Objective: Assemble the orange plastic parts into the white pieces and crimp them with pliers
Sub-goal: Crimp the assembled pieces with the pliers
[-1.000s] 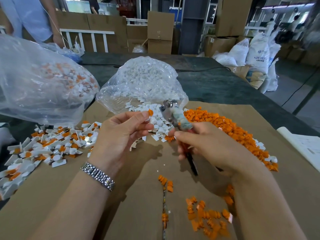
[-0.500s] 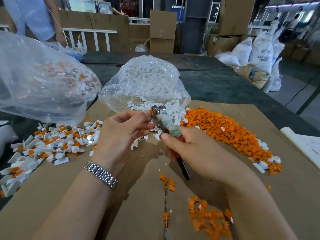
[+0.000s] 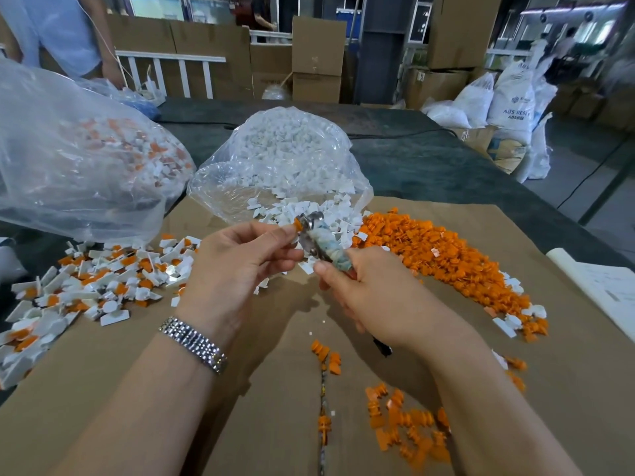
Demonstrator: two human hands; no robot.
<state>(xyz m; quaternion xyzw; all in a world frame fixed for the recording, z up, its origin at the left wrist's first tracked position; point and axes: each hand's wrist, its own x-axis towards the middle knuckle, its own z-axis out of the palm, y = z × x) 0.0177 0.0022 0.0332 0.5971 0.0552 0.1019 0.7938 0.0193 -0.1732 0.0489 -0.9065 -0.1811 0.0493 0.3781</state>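
Nearest, loose orange parts (image 3: 407,431) lie scattered on the cardboard sheet (image 3: 137,389). Above them, the left hand (image 3: 237,266), a metal watch (image 3: 194,343) on its wrist, pinches a small orange-and-white piece (image 3: 294,225) between thumb and fingertips. The right hand (image 3: 374,297) has its fingers curled round the pliers (image 3: 318,240), whose metal nose touches that piece. A heap of assembled pieces (image 3: 86,286) lies to the left and an orange pile (image 3: 443,255) to the right. Beyond the hands, white pieces (image 3: 323,214) spill from a clear bag (image 3: 278,159); a second bag (image 3: 75,159) sits at far left.
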